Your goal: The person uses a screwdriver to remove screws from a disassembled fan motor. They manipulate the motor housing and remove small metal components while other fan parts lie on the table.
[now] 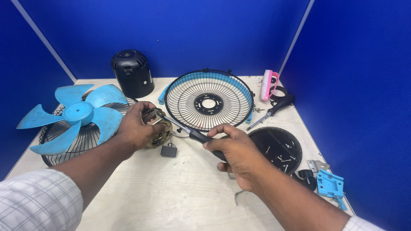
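Two hands meet over the pale table (171, 196) in the head view: the left hand (136, 127) is closed around a fan motor (157, 128) just right of the blue fan blade (77, 115), and the right hand (235, 154) grips a black-handled screwdriver (192, 134), its tip touching the motor. Behind stands a wire fan guard (208, 100), with a black motor cover (132, 72) at the back and a round black tray (276, 147) of screws to the right.

blade (75, 115): light blue, tabletop left edge | motor cover (132, 72): black, far edge | grille (209, 99): black wire, blue rim | tray (276, 147): black, right edge | bracket (329, 184): blue, right edge | sleeve (38, 201): white, grey checks | tabletop (171, 196): pale wood
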